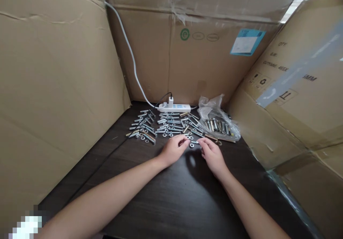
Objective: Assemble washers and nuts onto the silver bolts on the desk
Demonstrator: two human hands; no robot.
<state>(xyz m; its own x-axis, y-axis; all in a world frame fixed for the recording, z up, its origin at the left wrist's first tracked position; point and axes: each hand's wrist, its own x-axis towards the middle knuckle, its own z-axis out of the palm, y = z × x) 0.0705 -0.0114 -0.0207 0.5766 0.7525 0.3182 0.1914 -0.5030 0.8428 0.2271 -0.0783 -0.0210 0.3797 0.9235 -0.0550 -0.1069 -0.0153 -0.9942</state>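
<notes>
My right hand [212,155] pinches one end of a small silver metal cylinder [195,142], which points left toward my other hand. It could be a sleeve or part of a bolt; its far end is too small to tell. My left hand [174,149] has its thumb and fingertips drawn together just left of it, and whatever they hold is hidden. Close by the fingertips is a silver washer [191,145]. Behind my hands, several silver bolts and sleeves [174,122] lie in rows with washers and a few brass-coloured pieces.
A white power strip [180,108] with a plugged-in charger stands at the back, its white cable running up the cardboard [150,53]. A black cord [107,157] crosses the dark table [166,199] on the left. A clear plastic bag [214,106] holds more bolts. Cardboard walls stand on three sides.
</notes>
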